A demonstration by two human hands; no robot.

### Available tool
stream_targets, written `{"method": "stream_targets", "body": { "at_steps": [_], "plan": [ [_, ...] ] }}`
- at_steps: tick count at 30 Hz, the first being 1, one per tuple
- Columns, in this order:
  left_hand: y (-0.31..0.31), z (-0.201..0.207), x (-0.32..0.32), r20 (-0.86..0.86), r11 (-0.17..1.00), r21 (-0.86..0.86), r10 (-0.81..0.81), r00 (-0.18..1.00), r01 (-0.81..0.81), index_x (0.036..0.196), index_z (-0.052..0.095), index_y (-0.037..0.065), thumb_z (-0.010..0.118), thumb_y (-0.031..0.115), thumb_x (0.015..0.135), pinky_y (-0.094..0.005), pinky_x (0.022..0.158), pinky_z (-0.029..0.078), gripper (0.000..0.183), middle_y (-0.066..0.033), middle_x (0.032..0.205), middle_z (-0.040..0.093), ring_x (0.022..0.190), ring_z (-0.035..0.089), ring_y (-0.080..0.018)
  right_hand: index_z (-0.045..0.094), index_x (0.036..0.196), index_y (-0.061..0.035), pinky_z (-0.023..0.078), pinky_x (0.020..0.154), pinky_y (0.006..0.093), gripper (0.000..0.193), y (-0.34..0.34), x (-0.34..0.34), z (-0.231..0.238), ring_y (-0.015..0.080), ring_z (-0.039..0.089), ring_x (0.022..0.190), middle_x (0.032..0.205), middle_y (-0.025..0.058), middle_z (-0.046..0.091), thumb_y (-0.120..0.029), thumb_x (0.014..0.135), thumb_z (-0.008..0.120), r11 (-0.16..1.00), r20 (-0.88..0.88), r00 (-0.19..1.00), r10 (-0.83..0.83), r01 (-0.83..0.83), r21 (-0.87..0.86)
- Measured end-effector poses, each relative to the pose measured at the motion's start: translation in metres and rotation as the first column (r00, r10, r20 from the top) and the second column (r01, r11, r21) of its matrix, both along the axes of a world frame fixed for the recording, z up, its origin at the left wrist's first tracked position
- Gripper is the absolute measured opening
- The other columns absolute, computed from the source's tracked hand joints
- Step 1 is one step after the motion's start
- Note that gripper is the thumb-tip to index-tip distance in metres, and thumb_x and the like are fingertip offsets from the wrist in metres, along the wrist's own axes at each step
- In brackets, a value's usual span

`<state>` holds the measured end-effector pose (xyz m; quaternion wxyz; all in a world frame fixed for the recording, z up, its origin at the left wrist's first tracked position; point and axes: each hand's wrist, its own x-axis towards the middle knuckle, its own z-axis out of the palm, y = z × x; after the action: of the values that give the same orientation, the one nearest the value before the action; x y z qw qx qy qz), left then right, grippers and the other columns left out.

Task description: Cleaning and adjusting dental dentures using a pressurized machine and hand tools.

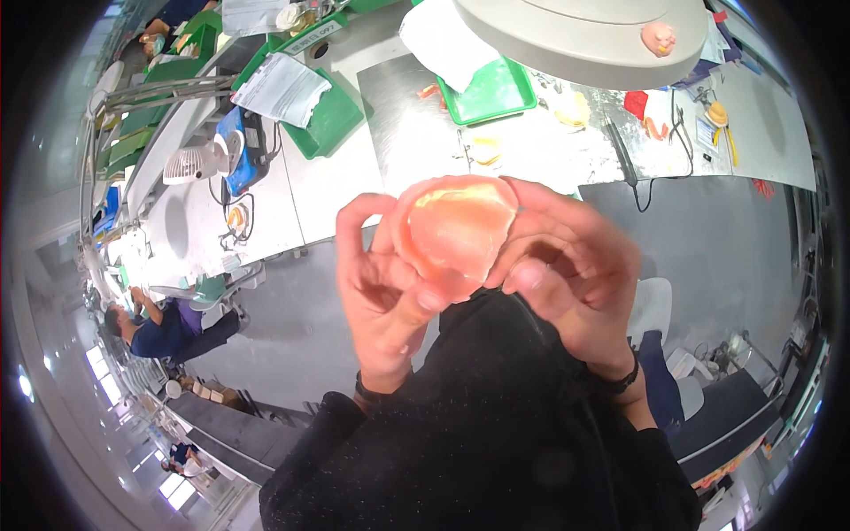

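Observation:
A pink, arch-shaped denture base plate (456,232) with a thin uneven rim is held up in front of my chest, its hollow side facing me. My left hand (379,296) grips its left edge, thumb on the lower rim and fingers curled behind. On the other side my right hand (584,265) has its fingers closed against the upper right edge, with the thumb bent in below. Whether a small tool sits between the right thumb and fingers cannot be made out. Both hands are lifted off the bench, near its front edge.
Across the white bench (341,199) lie a green tray (513,104) with white paper, a green bin (329,124), a yellowish cast (571,110) and a black corded hand tool (622,152). A large round lamp head (575,44) overhangs the back. Left sits a person (168,334).

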<state>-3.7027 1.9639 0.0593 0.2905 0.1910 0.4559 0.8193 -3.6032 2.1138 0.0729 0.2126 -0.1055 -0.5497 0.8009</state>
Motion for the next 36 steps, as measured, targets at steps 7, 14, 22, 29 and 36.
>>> {"method": "stream_targets", "body": {
  "at_steps": [7,14,22,29,36],
  "plan": [
    [0.017,-0.004,0.015,-0.312,0.975,-0.052,0.189,0.931,-0.215,0.114,0.035,0.005,0.079,0.010,0.078,-0.0323,0.084,0.048,0.057,-0.0144,0.108,0.056,0.097,0.058,-0.0181,0.064,0.109,0.0009,0.050,0.066,0.0233,0.036,-0.006,-0.001,-0.009,0.0133,0.064,0.078,0.096,0.0106,0.066,0.001,0.075,0.075,0.979,-0.052,0.987,-0.154,0.159,0.130],
    [0.019,0.013,0.023,-0.124,0.963,-0.117,0.230,0.965,-0.245,0.120,0.045,-0.002,0.077,0.013,0.079,-0.0277,0.084,0.046,0.053,-0.0117,0.096,0.062,0.091,0.060,-0.0152,0.065,0.096,0.0030,0.044,0.075,0.0291,0.026,0.009,0.009,0.003,0.0178,0.057,0.083,0.096,0.0142,0.060,0.002,0.072,0.075,0.948,-0.039,0.996,-0.076,0.084,0.308],
    [0.017,0.007,0.021,-0.172,0.993,0.013,0.120,0.978,-0.120,0.122,0.047,-0.004,0.078,0.008,0.077,-0.0293,0.079,0.050,0.056,-0.0160,0.103,0.064,0.092,0.063,-0.0177,0.065,0.092,0.0018,0.045,0.065,0.0289,0.023,0.013,0.011,0.011,0.0182,0.057,0.074,0.091,0.0148,0.059,-0.004,0.071,0.073,0.907,-0.131,0.987,-0.092,0.138,0.399],
    [0.022,0.003,0.017,-0.138,0.994,0.106,0.043,0.989,-0.028,0.119,0.043,0.000,0.078,0.005,0.076,-0.0303,0.073,0.051,0.056,-0.0130,0.099,0.061,0.087,0.062,-0.0190,0.067,0.093,0.0010,0.044,0.062,0.0270,0.023,0.012,0.013,0.023,0.0169,0.054,0.071,0.088,0.0138,0.059,-0.003,0.071,0.071,0.919,-0.095,0.990,-0.102,0.130,0.373],
    [0.020,0.002,0.013,-0.144,0.987,0.148,-0.042,0.989,0.063,0.116,0.043,0.001,0.076,0.003,0.076,-0.0328,0.070,0.050,0.052,-0.0122,0.094,0.060,0.084,0.060,-0.0205,0.067,0.093,-0.0003,0.043,0.062,0.0254,0.025,0.012,0.012,0.018,0.0161,0.053,0.071,0.087,0.0125,0.060,-0.004,0.070,0.073,0.871,-0.173,0.978,-0.118,0.185,0.455]
  ]
}}
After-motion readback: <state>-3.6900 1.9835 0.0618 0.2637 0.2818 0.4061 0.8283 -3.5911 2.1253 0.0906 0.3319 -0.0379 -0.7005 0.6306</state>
